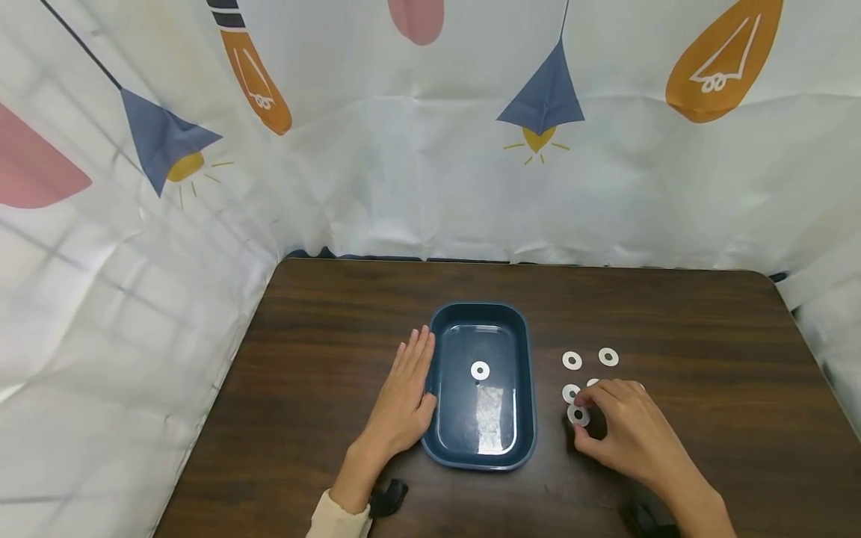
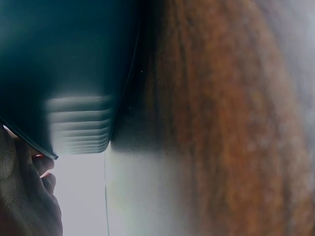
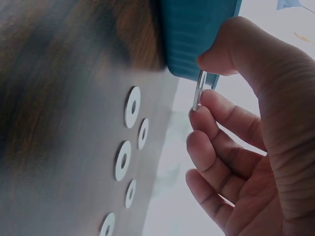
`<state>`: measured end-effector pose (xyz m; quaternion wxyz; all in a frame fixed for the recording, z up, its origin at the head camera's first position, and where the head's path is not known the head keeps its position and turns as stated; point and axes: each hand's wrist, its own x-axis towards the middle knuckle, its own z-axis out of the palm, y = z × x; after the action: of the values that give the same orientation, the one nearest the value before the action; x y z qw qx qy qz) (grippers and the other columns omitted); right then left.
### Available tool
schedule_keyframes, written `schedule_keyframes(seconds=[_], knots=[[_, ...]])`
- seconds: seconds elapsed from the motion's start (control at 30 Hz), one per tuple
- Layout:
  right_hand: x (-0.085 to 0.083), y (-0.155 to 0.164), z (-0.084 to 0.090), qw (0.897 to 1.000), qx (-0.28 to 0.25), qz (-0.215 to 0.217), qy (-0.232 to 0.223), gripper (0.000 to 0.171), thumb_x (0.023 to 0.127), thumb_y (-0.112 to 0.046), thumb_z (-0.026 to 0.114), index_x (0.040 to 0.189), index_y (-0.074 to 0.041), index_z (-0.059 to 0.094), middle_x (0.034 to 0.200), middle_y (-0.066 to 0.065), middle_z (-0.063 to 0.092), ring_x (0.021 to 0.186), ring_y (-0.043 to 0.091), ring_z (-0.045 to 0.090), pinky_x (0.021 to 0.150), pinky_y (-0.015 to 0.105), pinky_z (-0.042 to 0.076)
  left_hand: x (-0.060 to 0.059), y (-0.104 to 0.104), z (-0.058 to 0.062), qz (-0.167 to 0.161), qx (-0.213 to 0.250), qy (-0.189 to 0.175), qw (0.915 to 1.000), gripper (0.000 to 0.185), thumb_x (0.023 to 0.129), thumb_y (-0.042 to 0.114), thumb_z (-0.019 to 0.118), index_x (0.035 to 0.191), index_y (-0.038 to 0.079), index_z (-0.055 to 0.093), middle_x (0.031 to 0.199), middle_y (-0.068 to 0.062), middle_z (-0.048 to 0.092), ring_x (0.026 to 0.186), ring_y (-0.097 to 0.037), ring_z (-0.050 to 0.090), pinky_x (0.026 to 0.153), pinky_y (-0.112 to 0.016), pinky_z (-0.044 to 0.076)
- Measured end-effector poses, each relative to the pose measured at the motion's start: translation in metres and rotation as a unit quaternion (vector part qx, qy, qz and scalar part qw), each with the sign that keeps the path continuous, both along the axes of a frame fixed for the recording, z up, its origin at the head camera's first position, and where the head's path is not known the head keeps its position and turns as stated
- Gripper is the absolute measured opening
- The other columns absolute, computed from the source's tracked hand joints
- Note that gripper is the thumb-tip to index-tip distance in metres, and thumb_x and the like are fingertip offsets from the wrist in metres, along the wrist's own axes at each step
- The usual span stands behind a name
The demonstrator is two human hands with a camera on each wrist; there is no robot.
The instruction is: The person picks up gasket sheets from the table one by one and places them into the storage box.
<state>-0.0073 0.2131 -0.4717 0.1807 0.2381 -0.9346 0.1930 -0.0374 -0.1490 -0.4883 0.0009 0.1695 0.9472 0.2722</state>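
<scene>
- White and ring-shaped, a washer point(image 1: 578, 424) is hanging just above the table, the right hand point(image 1: 622, 430) pinching its edge between thumb and fingertips.
- Its flat face is pointing up toward the head camera; the right wrist view is catching it edge-on, a slim line running from thumb to fingertips.
- At the tray's 9 o'clock, the left hand point(image 1: 403, 403) is resting against the rim, fingers straight and pointing toward 1 o'clock.
- Both hands are standing well apart, the blue tray point(image 1: 457, 403) lying between them, its long axis running from 12 to 6.
- Inside, a second washer point(image 1: 480, 377) is lying flat, slightly toward 12 from the middle.
- Loose washers point(image 1: 608, 363) are lying flat near 3 o'clock from the tray, the right hand partly hiding some.
- A cream sleeve point(image 1: 339, 517) is showing around 7 o'clock.
- Dark brown wood grain is covering the table point(image 1: 323, 359).
- Beyond, white cloth point(image 1: 377, 179) is hanging from 9 through 12 to 3, carrying blue lamps point(image 1: 546, 90) and orange bulbs point(image 1: 720, 93).
</scene>
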Motion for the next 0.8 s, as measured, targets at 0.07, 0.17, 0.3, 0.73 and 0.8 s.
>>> schedule_keyframes(seconds=[0.07,0.17,0.3,0.73,0.8], knots=[[-0.001,0.000,0.001,1.000,-0.001,0.008,0.003,0.028,0.063,-0.022,0.085,0.086,-0.019,0.070,0.083,-0.011,0.067,0.079,0.009,0.060,0.083,0.043,0.052,0.000,-0.001,0.000,-0.001,0.005,0.003,1.0000,0.087,0.095,0.014,0.054,0.172,0.016,0.012,0.181,-0.003,0.012,0.169,-0.021,0.006,0.136,-0.058,0.017],[-0.003,0.000,0.003,1.000,-0.002,0.013,0.005,0.028,0.062,-0.022,0.085,0.085,-0.019,0.070,0.083,-0.011,0.067,0.078,0.009,0.060,0.083,0.044,0.053,-0.001,-0.001,-0.001,-0.004,0.005,0.015,0.9999,0.087,0.095,0.014,0.054,0.172,0.015,0.013,0.181,-0.005,0.013,0.169,-0.023,0.007,0.135,-0.059,0.019],[-0.005,0.000,0.005,1.000,-0.001,0.015,0.006,0.028,0.062,-0.022,0.084,0.085,-0.018,0.070,0.082,-0.011,0.067,0.078,0.008,0.060,0.084,0.044,0.053,-0.001,0.000,-0.002,-0.001,0.003,0.017,0.9998,0.087,0.095,0.015,0.054,0.172,0.015,0.014,0.181,-0.002,0.012,0.169,-0.024,0.008,0.137,-0.052,0.014],[-0.010,-0.001,0.013,1.000,0.010,0.021,-0.003,0.026,0.064,-0.022,0.084,0.087,-0.016,0.072,0.086,-0.007,0.071,0.080,0.010,0.063,0.087,0.045,0.051,-0.002,-0.001,-0.001,-0.005,0.002,-0.008,1.0000,0.087,0.096,0.014,0.053,0.172,0.018,0.010,0.181,0.005,0.004,0.169,-0.017,0.001,0.137,-0.053,0.014],[-0.011,-0.002,0.015,1.000,0.010,0.022,-0.003,0.026,0.065,-0.022,0.084,0.087,-0.016,0.072,0.086,-0.006,0.071,0.079,0.009,0.062,0.086,0.045,0.051,-0.002,-0.002,-0.001,-0.006,0.004,-0.007,1.0000,0.087,0.096,0.014,0.054,0.172,0.018,0.010,0.181,0.005,0.005,0.169,-0.017,0.002,0.137,-0.053,0.015]])
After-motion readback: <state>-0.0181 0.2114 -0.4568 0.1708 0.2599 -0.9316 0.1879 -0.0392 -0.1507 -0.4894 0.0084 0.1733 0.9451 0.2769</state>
